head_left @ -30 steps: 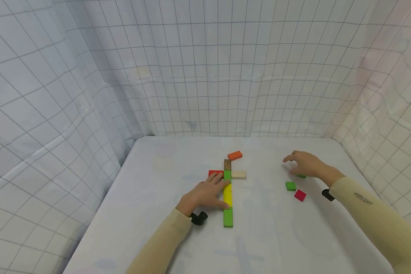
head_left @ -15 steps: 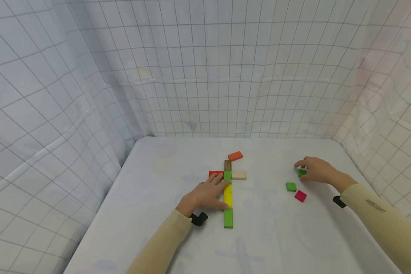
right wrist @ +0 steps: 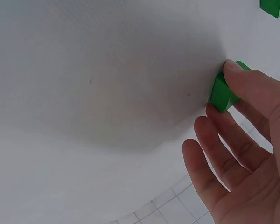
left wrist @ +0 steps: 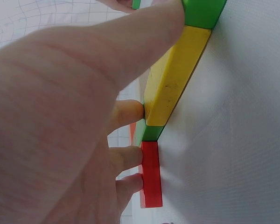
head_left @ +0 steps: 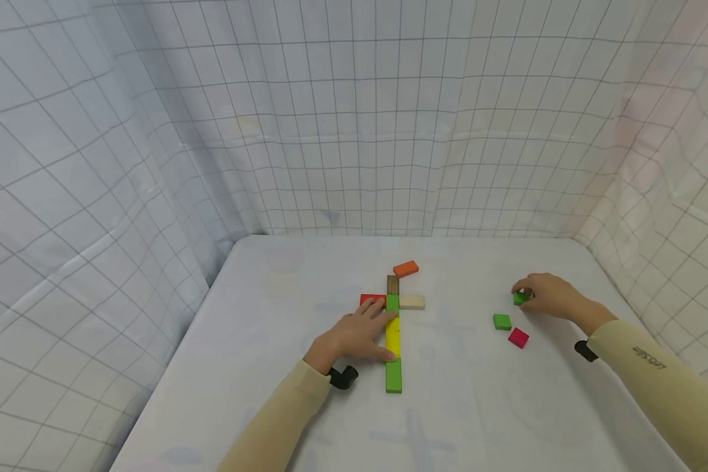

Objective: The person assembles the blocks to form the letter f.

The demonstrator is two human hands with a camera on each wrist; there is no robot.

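Observation:
My left hand (head_left: 354, 334) rests with spread fingers on a cross-shaped row of flat wooden blocks. In the left wrist view, its thumb lies where a green block (left wrist: 204, 13) meets the yellow block (left wrist: 177, 79). One fingertip touches near the yellow block's far end, and two others touch the red block (left wrist: 151, 175). My right hand (head_left: 557, 295) pinches a small green block (right wrist: 220, 95) between thumb and fingers at the table's right side. That block still looks to be at the tabletop; whether it is lifted, I cannot tell.
Near the right hand lie another green block (head_left: 502, 322) and a crimson block (head_left: 518, 337). A brown block (head_left: 393, 285) tops the row, a cream block (head_left: 412, 302) extends rightward, and an orange block (head_left: 406, 269) lies tilted behind. Gridded white cloth (head_left: 354, 164) walls the white table.
My right hand has moved rightward and a little nearer, and its fingers have closed around the small green block. The left hand and the row of blocks have stayed put.

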